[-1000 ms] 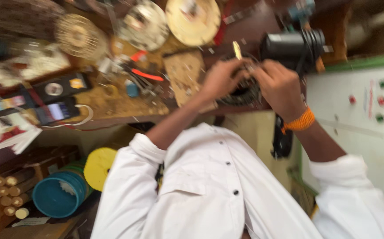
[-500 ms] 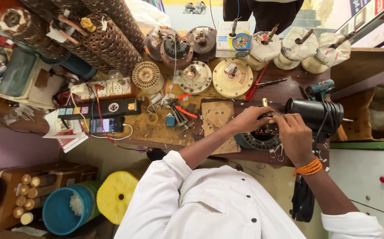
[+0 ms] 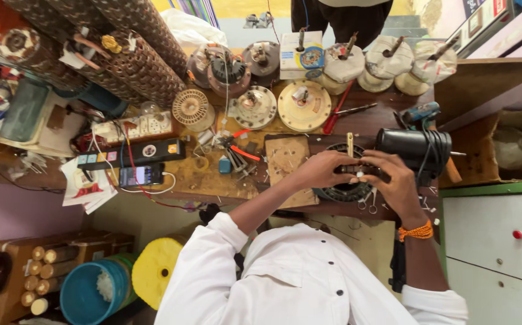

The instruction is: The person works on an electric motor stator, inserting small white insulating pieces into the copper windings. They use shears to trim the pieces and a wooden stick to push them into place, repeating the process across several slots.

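View shift: head camera steadier and more level than a second ago; bench now spread across the upper half of the frame, white-sleeved arms rising from the bottom centre.
Hands since then: both kept on the same dark ring, only slightly resettled; no lift, no let-go.
Meaning for the work: handling of the ring continues in place, apparently fine finger work at its upper rim rather than carrying.
Dark ring [image 3: 346,191]: round ribbed part, like a motor stator, lying flat on the brown bench [image 3: 387,123] right of centre, near the front edge.
Left hand [image 3: 320,170]: curled over the ring's upper-left rim, fingers [image 3: 340,160] bent down onto it, gripping the ring.
Right hand [image 3: 393,180]: orange thread band at the wrist, fingers [image 3: 374,161] clenched over the upper-right rim, also grasping the ring; whether something small is pinched between the fingertips cannot be told.
Ring against fingers: rim under both sets of fingertips, which nearly meet at the top; lower arc showing below and between the hands.
Yellow stick [image 3: 349,143]: upright just above the fingertips, contact unclear.
Black cylinder [image 3: 413,150]: wrapped with cable, just beside the right hand, upper right.
Wooden board [image 3: 286,161]: just left of the left hand.
Red-handled pliers [image 3: 240,150]: left of the board, apart.
Cream round cover [image 3: 304,106]: above, centre, well apart.
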The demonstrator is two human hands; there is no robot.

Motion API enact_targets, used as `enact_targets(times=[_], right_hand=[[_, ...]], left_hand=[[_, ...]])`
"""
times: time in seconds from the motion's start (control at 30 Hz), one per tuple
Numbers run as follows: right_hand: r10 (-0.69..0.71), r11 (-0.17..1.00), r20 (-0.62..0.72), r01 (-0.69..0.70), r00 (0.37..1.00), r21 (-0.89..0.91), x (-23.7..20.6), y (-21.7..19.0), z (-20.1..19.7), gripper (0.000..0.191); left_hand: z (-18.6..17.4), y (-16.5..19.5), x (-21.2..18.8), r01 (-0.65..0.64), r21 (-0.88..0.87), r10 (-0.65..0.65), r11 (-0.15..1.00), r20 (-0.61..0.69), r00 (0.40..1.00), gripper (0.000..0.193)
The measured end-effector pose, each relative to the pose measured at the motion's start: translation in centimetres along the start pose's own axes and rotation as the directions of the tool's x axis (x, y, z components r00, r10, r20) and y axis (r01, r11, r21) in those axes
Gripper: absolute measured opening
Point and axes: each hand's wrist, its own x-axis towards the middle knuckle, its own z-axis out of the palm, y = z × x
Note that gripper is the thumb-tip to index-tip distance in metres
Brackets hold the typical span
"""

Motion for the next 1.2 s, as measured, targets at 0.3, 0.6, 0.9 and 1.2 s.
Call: enact_targets(times=[0.3,0.6,0.9,1.2], right_hand=[[0.049,0.989,0.093,-0.061,0.995,0.134,-2.3,0.1,-0.2,0.041],[0.049,0.988,0.054,-0.057,0.997,0.147,-5.1,0.8,0.7,0.04],[0.051,0.992,-0.024,-0.047,0.998,0.12,-5.6,0.5,2.0,0.038],[0.077,0.991,-0.157,-0.059,0.985,0.119,-3.1,-1.4,2.0,0.035]], left_hand=[[3.0,5.5,-4.2,-0.056,-0.057,0.023,0.997,-0.465,0.885,0.051],[5.9,3.5,-5.1,-0.073,-0.069,0.035,0.995,-0.443,0.896,0.056],[8.0,2.3,-4.9,-0.063,0.075,0.094,0.995,-0.529,0.843,0.05],[5.9,4.2,-2.1,-0.134,0.082,0.154,0.988,-0.65,0.744,0.04]])
